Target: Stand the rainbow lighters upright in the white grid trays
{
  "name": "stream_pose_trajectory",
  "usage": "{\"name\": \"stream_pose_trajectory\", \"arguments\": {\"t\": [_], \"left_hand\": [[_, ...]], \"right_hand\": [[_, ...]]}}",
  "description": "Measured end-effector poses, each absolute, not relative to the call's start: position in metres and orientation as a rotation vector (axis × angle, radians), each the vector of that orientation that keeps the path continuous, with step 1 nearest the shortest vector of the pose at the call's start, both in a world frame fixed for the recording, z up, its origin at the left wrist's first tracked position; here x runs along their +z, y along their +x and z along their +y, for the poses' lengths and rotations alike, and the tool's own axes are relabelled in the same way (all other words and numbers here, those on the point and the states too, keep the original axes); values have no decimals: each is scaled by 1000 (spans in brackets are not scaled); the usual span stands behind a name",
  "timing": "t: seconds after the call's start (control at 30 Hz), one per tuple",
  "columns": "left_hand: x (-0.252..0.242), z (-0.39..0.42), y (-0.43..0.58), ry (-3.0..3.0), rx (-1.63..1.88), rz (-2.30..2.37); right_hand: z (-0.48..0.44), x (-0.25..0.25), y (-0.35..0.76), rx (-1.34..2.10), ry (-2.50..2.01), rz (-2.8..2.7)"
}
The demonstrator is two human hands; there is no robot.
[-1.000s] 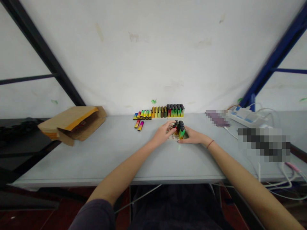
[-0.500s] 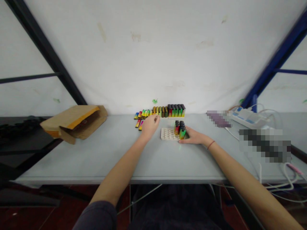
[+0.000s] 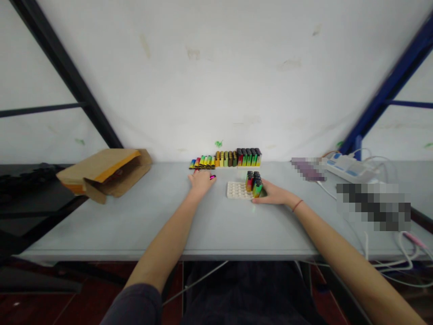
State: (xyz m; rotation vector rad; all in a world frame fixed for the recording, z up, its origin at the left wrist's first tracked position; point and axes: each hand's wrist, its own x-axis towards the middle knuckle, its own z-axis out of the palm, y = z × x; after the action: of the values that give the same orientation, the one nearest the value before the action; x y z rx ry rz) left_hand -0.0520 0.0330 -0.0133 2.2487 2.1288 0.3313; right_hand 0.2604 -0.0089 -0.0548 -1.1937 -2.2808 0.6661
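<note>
My left hand is low over the table, its fingers closed around a lighter whose magenta end sticks out on the right. Just beyond it, several colourful lighters lie in a group. My right hand grips the right end of a white tray with rows of round holes. Several black-topped lighters, red and green, stand upright at that end, close against my right fingers. The tray's left part shows bare holes.
Along the wall stand a full block of black-topped lighters and a row of yellow-topped ones. An open cardboard box lies at the left. A power strip with cables sits at the right, near blurred items.
My left hand has moved left and nearer to me, down onto the loose lighters that lay in front of the group. My right hand and the tray have stayed put.
</note>
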Motion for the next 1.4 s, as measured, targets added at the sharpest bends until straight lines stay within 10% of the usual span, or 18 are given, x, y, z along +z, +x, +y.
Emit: {"name": "stream_pose_trajectory", "arguments": {"t": [0.33, 1.4], "left_hand": [[-12, 40, -27, 1265, 1238, 1325], [-13, 14, 4, 835, 1168, 1070]], "right_hand": [[-9, -56, 260, 658, -1172, -2276], [-9, -56, 260, 645, -1183, -2289]]}}
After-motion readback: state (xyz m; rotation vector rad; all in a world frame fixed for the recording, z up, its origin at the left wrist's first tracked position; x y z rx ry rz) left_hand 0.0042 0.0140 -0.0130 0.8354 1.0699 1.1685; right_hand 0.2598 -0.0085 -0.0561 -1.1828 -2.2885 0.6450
